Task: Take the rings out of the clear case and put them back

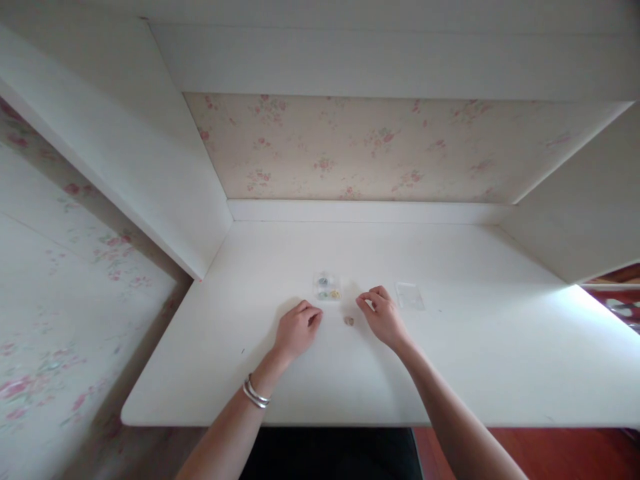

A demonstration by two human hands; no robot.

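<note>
A small clear box (316, 285) with compartments lies on the white desk (480, 373), holding tiny bluish-grey, greenish and yellow pieces. Just in front and to the left of it, my left hand (296, 330) rests with curled fingers, thumb pressed against the forefinger. My right hand (384, 319) is closed in a pinch to the right of the box. Whatever either hand may hold is too small to make out. Between the hands sits a little cluster of brownish pieces (349, 321). A flat clear lid (410, 297) lies beyond my right hand.
White panels (195, 200) enclose the desk at the left and right, with a low ledge (370, 212) along the back. A small dark mark (243, 351) shows on the desk left of my left hand. Below the front edge is a black seat (335, 455).
</note>
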